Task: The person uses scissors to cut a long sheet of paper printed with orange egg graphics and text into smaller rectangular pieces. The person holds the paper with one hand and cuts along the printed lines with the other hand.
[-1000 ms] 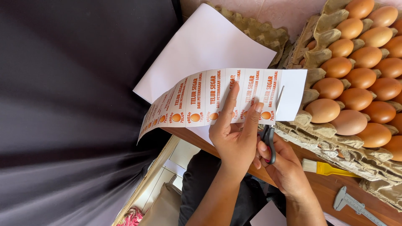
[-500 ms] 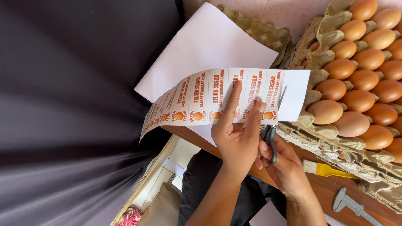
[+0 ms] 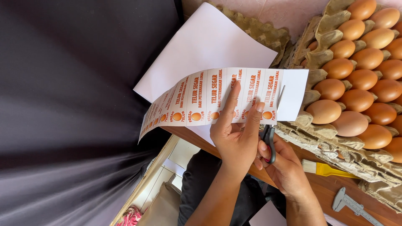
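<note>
Label strip (image 3: 217, 98) held up over the table edge, just left of the egg trays (image 3: 356, 79). Left hand (image 3: 236, 138) pinches the strip, fingers closed on it. Right hand (image 3: 284, 167) grips scissors (image 3: 270, 136), blades in the strip's right end. White sheet (image 3: 209, 50) behind.

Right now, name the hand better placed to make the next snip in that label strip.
Right hand: it grips the scissors, blades already in the label strip. The left hand pinches the strip steady.
</note>
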